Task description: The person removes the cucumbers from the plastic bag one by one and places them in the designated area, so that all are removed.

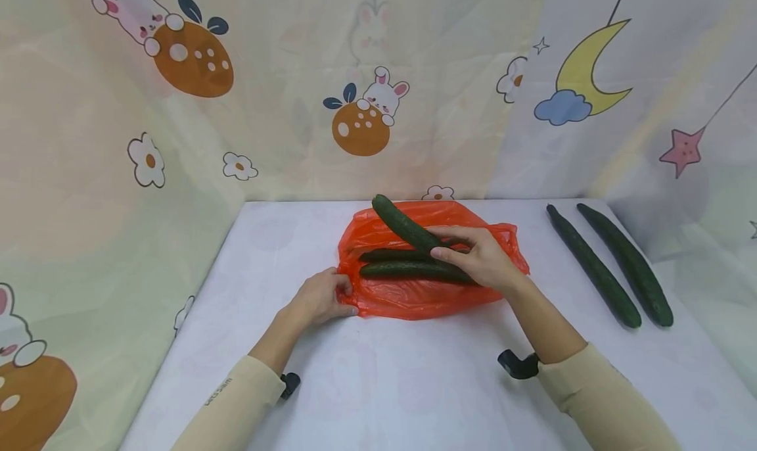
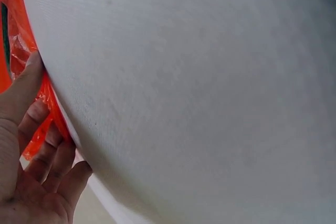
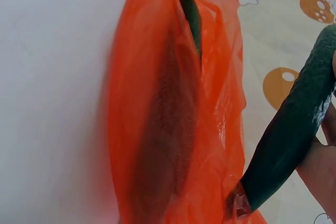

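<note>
A dark green cucumber [image 1: 403, 225] is gripped by my right hand [image 1: 481, 257], tilted above an orange-red plastic bag [image 1: 408, 304]. Its far end points up and left; in the right wrist view the held cucumber [image 3: 291, 129] slants beside the bag [image 3: 220, 103]. Two more cucumbers lie side by side in the bag's opening, the front cucumber [image 1: 408, 271] showing more than the rear cucumber [image 1: 384, 255]. At the bag's left edge my left hand [image 1: 319, 298] holds the plastic, thumb [image 2: 32, 69] on one side and fingers on the other.
Two long cucumbers lie apart from the bag at the right of the white table [image 1: 414, 385], an inner cucumber [image 1: 594, 267] and an outer cucumber [image 1: 628, 267]. A printed cloth [image 1: 284, 96] with rabbits and flowers hangs behind and at the sides.
</note>
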Motion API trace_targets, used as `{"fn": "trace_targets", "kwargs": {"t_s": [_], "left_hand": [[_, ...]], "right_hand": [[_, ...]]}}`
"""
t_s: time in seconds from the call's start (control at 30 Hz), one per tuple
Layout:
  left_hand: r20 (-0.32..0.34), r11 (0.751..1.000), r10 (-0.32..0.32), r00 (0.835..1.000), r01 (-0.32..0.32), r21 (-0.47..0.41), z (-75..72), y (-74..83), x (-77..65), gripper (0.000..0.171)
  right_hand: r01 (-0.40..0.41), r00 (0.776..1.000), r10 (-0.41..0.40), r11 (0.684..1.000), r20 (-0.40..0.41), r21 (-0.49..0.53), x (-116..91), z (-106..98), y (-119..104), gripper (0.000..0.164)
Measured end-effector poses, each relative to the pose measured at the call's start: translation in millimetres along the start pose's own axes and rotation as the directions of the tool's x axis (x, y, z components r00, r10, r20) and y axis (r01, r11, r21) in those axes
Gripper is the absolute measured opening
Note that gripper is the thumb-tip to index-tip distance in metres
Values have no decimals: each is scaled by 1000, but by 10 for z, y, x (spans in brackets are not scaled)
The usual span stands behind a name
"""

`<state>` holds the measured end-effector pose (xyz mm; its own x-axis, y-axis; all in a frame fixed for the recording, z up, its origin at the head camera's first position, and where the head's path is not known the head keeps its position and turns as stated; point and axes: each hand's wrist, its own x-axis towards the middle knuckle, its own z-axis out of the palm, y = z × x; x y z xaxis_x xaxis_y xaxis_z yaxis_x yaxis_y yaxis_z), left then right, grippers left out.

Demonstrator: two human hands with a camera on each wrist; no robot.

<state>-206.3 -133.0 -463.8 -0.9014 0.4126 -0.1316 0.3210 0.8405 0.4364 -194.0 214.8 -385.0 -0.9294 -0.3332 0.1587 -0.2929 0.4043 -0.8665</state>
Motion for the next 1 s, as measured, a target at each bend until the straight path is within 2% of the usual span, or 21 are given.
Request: {"fn": "trace_targets", "kwargs": {"t_s": [0.1,0.4,0.7,0.83,1.0], "left_hand": [[3,1000,3,1000,-3,-2,9,-5,5,34],[10,1000,-7,1000,7,3,5,-2,0,34],[7,1000,-4,1000,4,4,1,-6,7,35],[6,1000,-3,1000,3,4,6,-12,8,35],[5,1000,-4,1000,4,3,8,-10,9,35]], "right_hand": [[0,1000,2,999,-26,48,9,-21,2,44],[-75,995,85,983,-49,170,-14,-151,-87,48],[-38,991,68,967,-112,251,-53,-335,-96,43],[-28,989,66,962,-131,273,-94,-412,-79,42],[-92,973,139,965,-182,246,-191,-526,-23,44]]}}
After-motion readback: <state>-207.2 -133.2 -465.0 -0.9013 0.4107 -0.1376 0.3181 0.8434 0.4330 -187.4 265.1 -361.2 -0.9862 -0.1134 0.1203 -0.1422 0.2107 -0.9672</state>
